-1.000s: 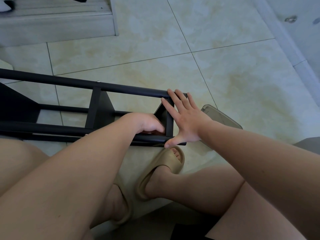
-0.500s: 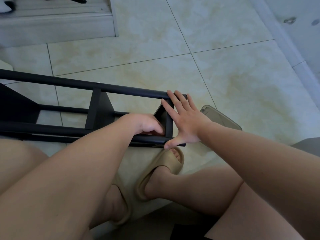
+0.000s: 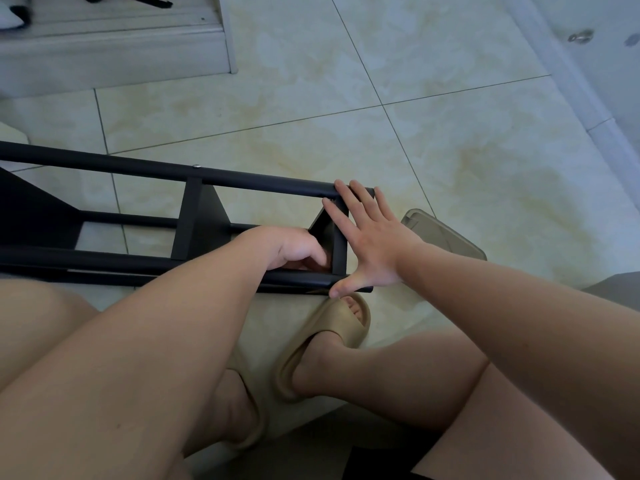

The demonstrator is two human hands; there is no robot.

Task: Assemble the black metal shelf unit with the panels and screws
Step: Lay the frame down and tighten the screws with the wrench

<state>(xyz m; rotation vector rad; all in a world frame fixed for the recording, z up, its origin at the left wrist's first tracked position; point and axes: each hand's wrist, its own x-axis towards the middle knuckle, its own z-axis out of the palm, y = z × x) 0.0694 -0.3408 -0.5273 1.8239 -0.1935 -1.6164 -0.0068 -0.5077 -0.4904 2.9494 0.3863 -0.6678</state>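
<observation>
Frame point(image 3: 242, 176) is lying on its side on the floor point(image 3: 450, 133), long axis running left-right, end panel point(image 3: 338, 237) capping its right end. Right hand point(image 3: 370, 247) is pressing spread flat on the panel's outer face. Left hand point(image 3: 291, 249) is sitting inside, just left of the panel, curled up, can't tell on what. Left one's looking nearer the joint imo.

bare forearms point(image 3: 156, 341), bare legs point(image 3: 398, 372), beige open-toe slide sandals point(image 3: 323, 346).
</observation>
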